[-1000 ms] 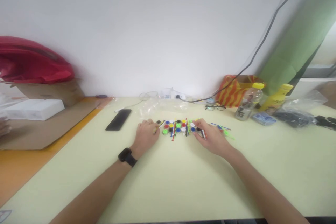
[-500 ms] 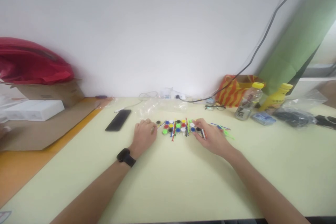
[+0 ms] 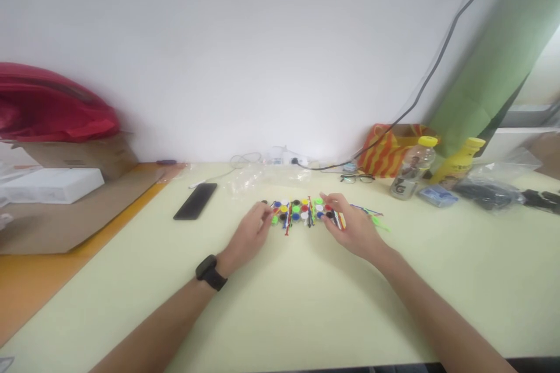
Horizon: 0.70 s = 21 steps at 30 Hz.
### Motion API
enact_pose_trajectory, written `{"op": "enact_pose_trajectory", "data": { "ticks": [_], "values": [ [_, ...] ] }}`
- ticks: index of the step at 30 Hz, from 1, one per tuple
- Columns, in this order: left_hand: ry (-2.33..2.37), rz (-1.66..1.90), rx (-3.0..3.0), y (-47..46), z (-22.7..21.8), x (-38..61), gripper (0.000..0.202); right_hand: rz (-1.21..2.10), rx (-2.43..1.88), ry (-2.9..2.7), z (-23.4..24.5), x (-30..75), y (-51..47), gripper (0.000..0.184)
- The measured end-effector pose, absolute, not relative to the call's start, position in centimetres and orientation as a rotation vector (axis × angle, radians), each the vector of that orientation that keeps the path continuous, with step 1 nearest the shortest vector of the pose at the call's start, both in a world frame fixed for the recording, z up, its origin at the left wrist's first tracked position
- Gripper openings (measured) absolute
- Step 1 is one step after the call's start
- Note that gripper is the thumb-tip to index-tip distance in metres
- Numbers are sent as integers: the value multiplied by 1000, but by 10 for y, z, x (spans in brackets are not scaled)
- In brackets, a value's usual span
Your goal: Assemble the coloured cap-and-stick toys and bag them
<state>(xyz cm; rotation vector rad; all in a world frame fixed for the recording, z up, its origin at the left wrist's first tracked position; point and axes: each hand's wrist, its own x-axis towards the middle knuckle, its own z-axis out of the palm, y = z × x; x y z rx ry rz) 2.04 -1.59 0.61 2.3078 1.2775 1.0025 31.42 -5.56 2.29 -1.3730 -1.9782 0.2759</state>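
Note:
In the middle of the table lies a row of small round pots with coloured lids [image 3: 296, 217], black, blue, red, yellow, white and green. Thin coloured plastic sticks [image 3: 287, 222] lie across and between them. At the row's left end is my left hand [image 3: 250, 234], its fingers curled together against the outer lids. What sits between those fingertips is hidden. My right hand [image 3: 353, 227] rests around the right end, thumb and forefinger apart beside the lids. More thin sticks [image 3: 370, 210] and a light green piece [image 3: 380, 223] lie beyond its knuckles.
A black phone [image 3: 195, 201] lies to the left, with clear plastic wrapping [image 3: 245, 179] behind the pots. At the right back stand a striped bag [image 3: 380, 154], a clear bottle [image 3: 411, 172] and a yellow bottle [image 3: 457, 164]. Glasses [image 3: 356, 178] lie before the bag. Cardboard [image 3: 83, 210] covers the left side.
My left hand has moved right, onto the left end of the row, covering lids and a stick that showed before. My right hand has barely shifted, its forefinger raised slightly.

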Motion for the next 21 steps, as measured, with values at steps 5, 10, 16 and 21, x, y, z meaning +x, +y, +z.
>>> {"op": "enact_pose_trajectory", "data": {
  "ticks": [5,10,16,21],
  "values": [
    [1026,674,2313,-37,12,31,20,281,-1368,-2001,22,312,-57,36],
    [843,496,2417,-53,21,38,20,302,-1348,-2007,23,307,-59,31],
    [732,411,2554,-59,21,45,18,335,-1286,-1967,25,301,-63,30],
    [762,472,2497,-55,18,43,28,314,-1291,-1942,25,300,-65,31]
  ]
}}
